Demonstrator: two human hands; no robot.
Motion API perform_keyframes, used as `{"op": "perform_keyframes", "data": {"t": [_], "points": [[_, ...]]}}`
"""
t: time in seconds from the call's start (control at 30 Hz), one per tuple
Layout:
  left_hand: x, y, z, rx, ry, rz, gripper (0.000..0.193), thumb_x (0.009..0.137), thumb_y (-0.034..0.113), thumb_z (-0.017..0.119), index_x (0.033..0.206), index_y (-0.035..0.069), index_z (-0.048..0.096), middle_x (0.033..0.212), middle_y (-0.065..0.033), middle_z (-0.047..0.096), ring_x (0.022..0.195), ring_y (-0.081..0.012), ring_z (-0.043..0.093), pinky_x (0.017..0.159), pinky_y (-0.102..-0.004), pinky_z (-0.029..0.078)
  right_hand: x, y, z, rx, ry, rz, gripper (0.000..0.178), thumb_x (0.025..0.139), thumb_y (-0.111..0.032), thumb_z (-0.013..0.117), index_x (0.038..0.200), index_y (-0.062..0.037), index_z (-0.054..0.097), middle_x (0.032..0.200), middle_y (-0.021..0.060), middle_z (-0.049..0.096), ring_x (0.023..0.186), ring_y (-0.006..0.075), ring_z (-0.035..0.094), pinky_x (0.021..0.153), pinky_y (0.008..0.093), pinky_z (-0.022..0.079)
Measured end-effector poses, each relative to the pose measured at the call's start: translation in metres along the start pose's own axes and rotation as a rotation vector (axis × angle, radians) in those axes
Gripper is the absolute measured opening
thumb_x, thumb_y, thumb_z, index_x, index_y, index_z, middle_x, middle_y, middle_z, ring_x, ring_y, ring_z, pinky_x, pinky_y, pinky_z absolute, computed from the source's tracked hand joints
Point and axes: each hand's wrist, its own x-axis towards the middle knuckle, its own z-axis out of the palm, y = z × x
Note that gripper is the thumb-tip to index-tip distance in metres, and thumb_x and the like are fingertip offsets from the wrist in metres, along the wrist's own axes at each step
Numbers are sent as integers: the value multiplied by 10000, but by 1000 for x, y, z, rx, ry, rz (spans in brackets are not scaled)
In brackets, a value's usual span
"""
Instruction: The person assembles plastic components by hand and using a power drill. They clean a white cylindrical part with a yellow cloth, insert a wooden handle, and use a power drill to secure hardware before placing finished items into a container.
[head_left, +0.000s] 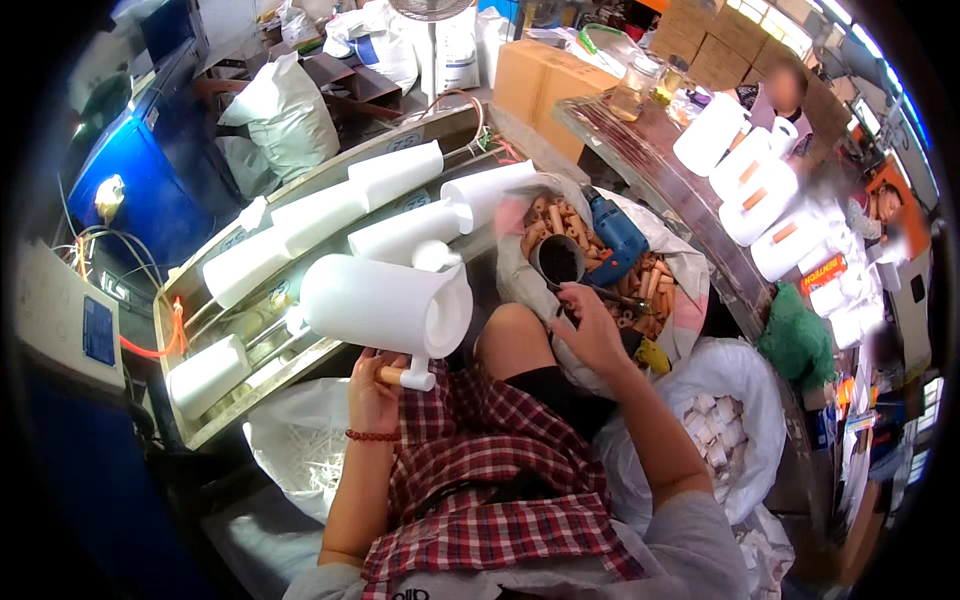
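My left hand is closed round the wooden grip of a white jug, which lies tilted on its side in the air above my lap. The jug's rounded end faces right. My right hand is at the sack, with its fingers pinched together just below a small dark cup of dark bits. Whatever they hold is too small to make out. A blue power drill rests in the same sack on several wooden handle grips.
Several white jugs lie in a wooden trough at left. More jugs with wooden grips line the table at right. A sack of white pieces stands beside my right arm. Other people sit beyond the table.
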Motion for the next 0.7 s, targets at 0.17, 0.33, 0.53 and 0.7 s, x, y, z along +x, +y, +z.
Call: {"op": "perform_keyframes", "data": {"t": [0.17,0.33,0.53,0.7], "points": [[25,13,-75,-140,174,87,271,908,102,456,1155,0,501,1065,-115,605,926,-217,617,800,-308,545,17,16,42,-142,-210,-62,446,774,-240,618,1148,-26,500,1230,171,490,1149,361,465,968,402,376],[5,58,-74,-175,320,189,203,932,155,484,1064,16,551,1023,-73,625,911,-191,621,763,-310,548,25,12,69,-149,-384,-11,442,778,-247,605,1123,17,525,1175,185,530,1121,352,485,945,400,402],[-5,75,-111,-189,241,305,248,921,140,486,1128,8,515,1112,-92,606,1067,-211,577,894,-333,514,76,-34,123,-79,-385,-207,489,802,-285,620,1171,12,497,1186,184,526,1135,358,478,975,407,381],[-7,76,-110,-107,310,313,281,953,194,416,1155,28,517,1111,-68,601,1038,-197,569,884,-350,488,143,-16,213,-255,-348,-191,724,712,-375,700,1265,-14,402,1245,194,477,1122,377,493,947,437,403]]}}
